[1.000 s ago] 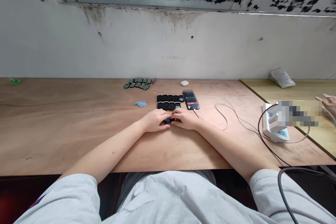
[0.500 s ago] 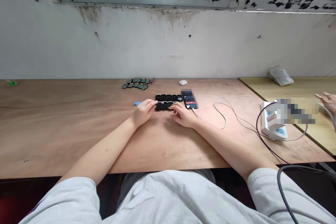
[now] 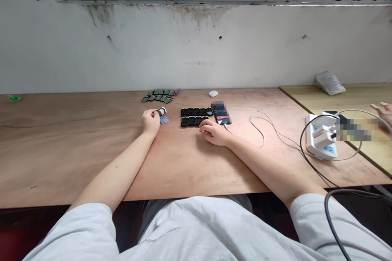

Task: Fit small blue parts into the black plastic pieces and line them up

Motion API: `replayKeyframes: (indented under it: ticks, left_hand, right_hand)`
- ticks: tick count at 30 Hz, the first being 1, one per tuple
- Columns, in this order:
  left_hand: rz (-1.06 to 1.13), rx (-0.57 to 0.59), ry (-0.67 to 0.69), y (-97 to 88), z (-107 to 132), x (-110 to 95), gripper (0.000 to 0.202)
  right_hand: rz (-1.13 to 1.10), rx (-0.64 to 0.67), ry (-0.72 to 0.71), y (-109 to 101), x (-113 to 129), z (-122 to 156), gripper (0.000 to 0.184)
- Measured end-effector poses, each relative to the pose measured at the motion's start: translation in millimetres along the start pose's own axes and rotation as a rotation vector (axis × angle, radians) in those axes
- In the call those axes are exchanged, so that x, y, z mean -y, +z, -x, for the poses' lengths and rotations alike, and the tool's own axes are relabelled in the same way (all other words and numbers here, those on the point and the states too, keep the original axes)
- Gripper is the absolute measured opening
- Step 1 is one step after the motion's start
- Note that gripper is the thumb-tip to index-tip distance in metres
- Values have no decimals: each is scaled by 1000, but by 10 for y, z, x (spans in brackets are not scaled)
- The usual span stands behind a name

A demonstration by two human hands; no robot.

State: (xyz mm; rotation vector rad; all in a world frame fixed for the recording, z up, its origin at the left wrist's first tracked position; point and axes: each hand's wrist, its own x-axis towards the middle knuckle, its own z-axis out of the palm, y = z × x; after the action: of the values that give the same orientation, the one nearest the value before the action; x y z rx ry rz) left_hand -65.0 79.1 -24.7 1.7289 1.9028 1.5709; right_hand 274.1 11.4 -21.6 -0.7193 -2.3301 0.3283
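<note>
My left hand [image 3: 150, 122] is closed, pinching a small piece with a black frame and a white face [image 3: 162, 111] between thumb and fingers. Just beneath it on the table lie light-blue bits [image 3: 164, 120]. To the right, small black frame-like parts line up in two rows, an upper row [image 3: 194, 112] and a lower row [image 3: 190, 121]. Beside the lower row's right end rests my right hand [image 3: 214, 132], fingers loosely bent and apart, nothing visible in them. Its fingertips cover that end, so contact is unclear.
Several green-faced small panels [image 3: 159, 95] lie near the wall. A phone [image 3: 221, 113] on a white cable sits right of the rows, a white case [image 3: 213, 94] behind. Farther right are a power strip [image 3: 320, 147] and another person's hand [image 3: 382, 113].
My left hand has moved left from the black rows and now shows a black-and-white piece in its fingers. My right hand has barely shifted. The view has tilted slightly.
</note>
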Motion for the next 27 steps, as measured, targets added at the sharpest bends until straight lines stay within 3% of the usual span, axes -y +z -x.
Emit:
replayKeyframes:
  ticks: [2,5,8,13,23,27]
  left_hand:
    - [-74,19,186,-30,56,-84,20]
    - [-234,174,468,-41,181,-245,23]
    - [-428,329,613,-3,319,-379,26]
    - [-527,472,662,81,447,-437,30]
    - [-279,614,724,53,456,-423,34]
    - [-196,614,732,61,463,-419,38]
  right_hand:
    - [5,2,6,1,-6,2,15]
    - [4,3,10,-4,-6,2,16]
    - [5,8,3,-9,-2,1,16]
    - [1,6,-20,-15,2,-4,14]
    - [66,21,-7,-10,-28,-16,17]
    - [312,-28,156,16,-70,-29,20]
